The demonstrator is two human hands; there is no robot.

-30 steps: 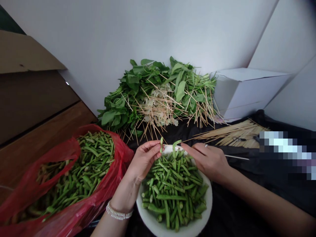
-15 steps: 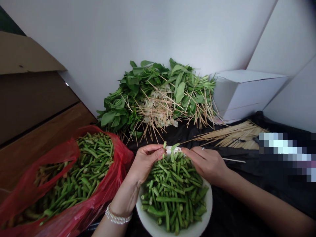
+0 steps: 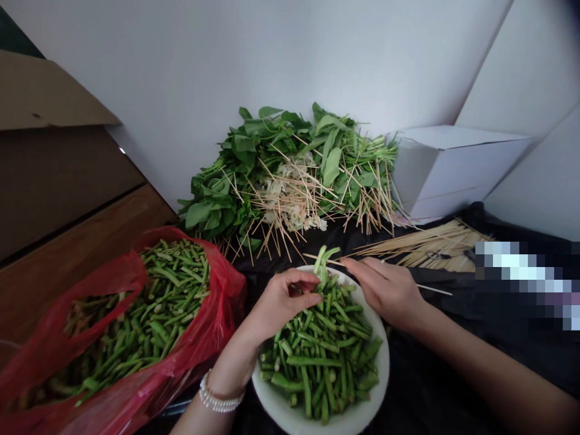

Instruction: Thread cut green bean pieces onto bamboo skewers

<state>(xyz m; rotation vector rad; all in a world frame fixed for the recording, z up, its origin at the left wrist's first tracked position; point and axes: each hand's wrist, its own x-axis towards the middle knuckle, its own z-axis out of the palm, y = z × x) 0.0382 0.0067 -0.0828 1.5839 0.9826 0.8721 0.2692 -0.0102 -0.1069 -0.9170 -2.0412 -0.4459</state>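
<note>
My right hand pinches a thin wooden skewer, which sticks out on both sides of it. Two cut pieces of green bean are threaded near the skewer's left end, over the far rim of a white bowl. Cut green beans heap up in that bowl. Over the upper left of the heap is my left hand, thumb and fingers apart, with nothing visible between them. Its fingertips are close to the beans below the skewer; whether they touch is hard to tell.
A red plastic bag of cut beans stands at left. Behind the bowl lie leafy greens and filled skewers against the wall. A white box and a pile of bare skewers are at right, on black sheeting.
My left hand has moved down and right from the skewer's tip to the heap and has opened. Both bean pieces now sit together on the skewer. My right hand has kept its grip.
</note>
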